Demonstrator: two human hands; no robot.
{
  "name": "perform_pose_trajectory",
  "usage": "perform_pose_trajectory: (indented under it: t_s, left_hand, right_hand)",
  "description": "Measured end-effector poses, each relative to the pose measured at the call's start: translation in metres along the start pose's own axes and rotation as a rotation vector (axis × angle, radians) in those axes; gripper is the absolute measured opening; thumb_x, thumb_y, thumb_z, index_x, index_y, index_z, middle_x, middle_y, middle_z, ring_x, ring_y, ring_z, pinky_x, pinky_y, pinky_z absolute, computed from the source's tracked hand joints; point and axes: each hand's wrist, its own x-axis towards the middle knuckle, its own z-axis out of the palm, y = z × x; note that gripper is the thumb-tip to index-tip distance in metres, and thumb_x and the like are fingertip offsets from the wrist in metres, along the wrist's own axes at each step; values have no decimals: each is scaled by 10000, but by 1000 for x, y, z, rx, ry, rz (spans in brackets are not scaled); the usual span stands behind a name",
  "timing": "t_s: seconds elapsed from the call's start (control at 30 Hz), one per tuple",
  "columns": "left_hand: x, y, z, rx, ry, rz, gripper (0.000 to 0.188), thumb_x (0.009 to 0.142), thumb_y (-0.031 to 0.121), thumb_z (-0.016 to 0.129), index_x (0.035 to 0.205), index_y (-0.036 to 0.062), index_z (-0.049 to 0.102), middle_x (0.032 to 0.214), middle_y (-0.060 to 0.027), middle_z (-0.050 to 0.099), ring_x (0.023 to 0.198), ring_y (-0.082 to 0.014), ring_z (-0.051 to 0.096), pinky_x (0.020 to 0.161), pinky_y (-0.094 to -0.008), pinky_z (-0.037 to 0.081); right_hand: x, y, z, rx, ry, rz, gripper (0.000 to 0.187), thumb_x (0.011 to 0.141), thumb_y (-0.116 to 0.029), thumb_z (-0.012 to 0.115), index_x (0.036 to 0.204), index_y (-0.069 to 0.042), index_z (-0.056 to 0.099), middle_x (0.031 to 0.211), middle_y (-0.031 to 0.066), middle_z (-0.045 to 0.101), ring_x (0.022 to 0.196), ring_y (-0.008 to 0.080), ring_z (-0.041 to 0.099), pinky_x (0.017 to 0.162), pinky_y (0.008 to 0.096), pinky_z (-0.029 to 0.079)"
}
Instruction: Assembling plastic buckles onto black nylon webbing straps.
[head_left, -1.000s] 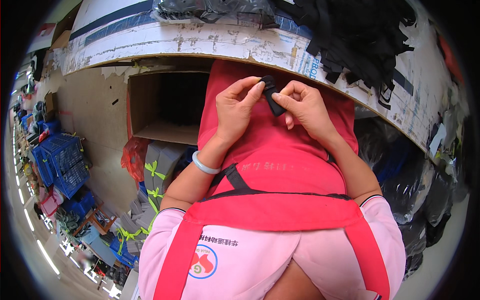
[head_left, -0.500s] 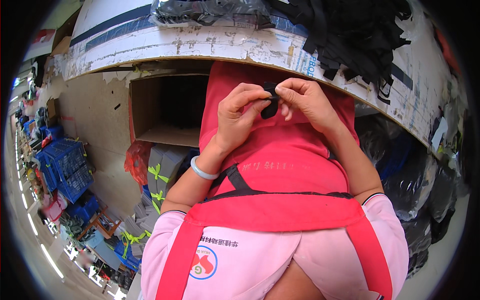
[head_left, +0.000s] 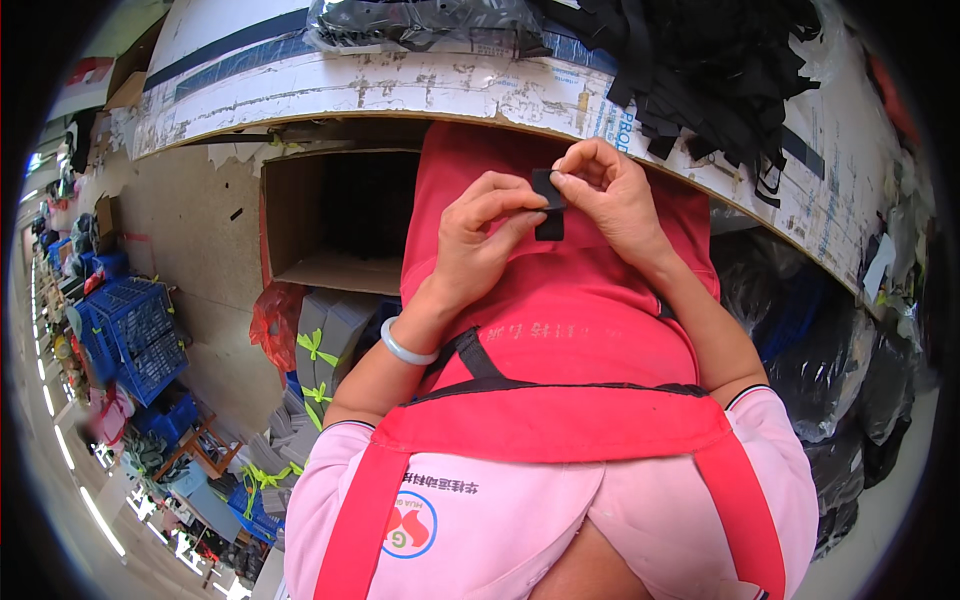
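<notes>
A short black fabric strap (head_left: pixel 549 225) hangs between my two hands, in front of the red apron (head_left: pixel 590 290). My left hand (head_left: pixel 487 232) pinches it between thumb and fingers from the left side. At its upper right edge, my right hand (head_left: pixel 612 200) holds the strap with thumb and fingertip, the other fingers curled. The strap looks folded over, with its lower end dangling below my left fingertips. On the table beyond my right hand lies a heap of similar black straps (head_left: pixel 715 80).
The worn white tabletop (head_left: pixel 400 95) carries a clear plastic bag (head_left: pixel 420 22) of dark pieces. Below its edge stands an open cardboard box (head_left: pixel 340 270) at left. Grey bundles tied with green ribbon (head_left: pixel 335 325), a red bag (head_left: pixel 275 325) and blue crates (head_left: pixel 135 335) are further left; dark plastic bags (head_left: pixel 825 380) lie right.
My right hand has risen slightly and moved a little outward. The black strap now hangs straighter and shows more of its length between my hands.
</notes>
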Motion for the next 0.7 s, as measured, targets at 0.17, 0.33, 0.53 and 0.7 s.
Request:
perform_pose_trajectory:
  t_s: [0.17,0.33,0.53,0.7]
  left_hand:
    - [-15,25,-54,154,-131,-130,172,792,-81,662,947,-7,675,910,-74,606,817,-138,612,719,-241,501]
    - [-52,25,-156,621,156,-474,275,819,32,687,1090,10,648,927,-93,614,734,-141,591,678,-241,486]
    - [-7,14,-150,695,265,-205,330,836,65,686,1156,25,618,977,-95,628,732,-138,617,664,-259,494]
    - [98,36,-87,531,171,104,314,865,44,660,1175,45,612,1026,-60,632,835,-109,639,721,-245,499]
  right_hand:
    - [11,10,15,7,-92,24,179,871,-16,647,1028,-27,563,915,8,597,826,61,568,745,203,478]
    - [12,23,19,-149,-365,259,266,899,-78,616,1150,-30,541,923,23,603,788,75,579,690,221,490]
    - [13,35,16,-287,-378,303,165,903,-73,578,1051,-8,611,831,10,622,691,61,542,610,216,467]
    - [14,57,5,-335,-379,195,151,923,-89,574,1052,-18,610,829,-6,609,697,55,541,604,208,463]
